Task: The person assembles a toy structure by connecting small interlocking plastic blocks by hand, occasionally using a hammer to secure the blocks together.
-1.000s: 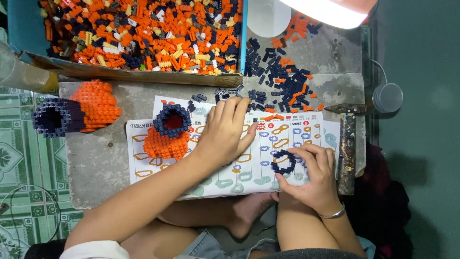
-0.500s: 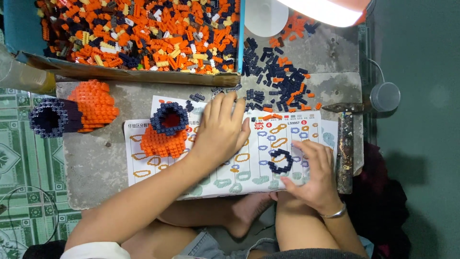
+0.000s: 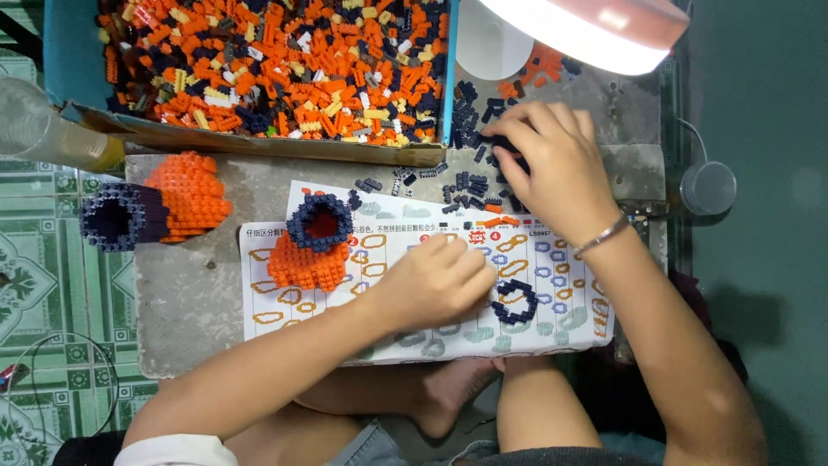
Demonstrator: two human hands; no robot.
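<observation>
Two hands appear in the single head view that I am watching from afar. My left hand (image 3: 440, 280) lies knuckles up on the printed instruction sheet (image 3: 397, 332), its fingers curled loosely and pressing the paper; I cannot tell whether anything is held beneath them. Just beside its fingertips, on the same sheet, rests a small dark blue brick ring (image 3: 514, 301), apart from both hands. My right hand (image 3: 548, 164), with a thin bracelet (image 3: 601, 236) at the wrist, reaches over the far edge of the sheet into the loose pile of dark blue bricks (image 3: 470, 185) scattered on the grey stone slab (image 3: 194, 298); its fingers are bent and drawn close together at the pile, though whether they pinch a brick is hidden. On the near-left part of the sheet stands an orange brick model with a dark blue collar (image 3: 310, 246). A second, larger orange and dark blue model (image 3: 159, 207) lies on its side at the slab's left edge. Beyond the slab, a cardboard tray (image 3: 259, 145) holds mixed orange, dark, yellow and white bricks. A lit lamp shade (image 3: 586, 30) overhangs the upper right.
</observation>
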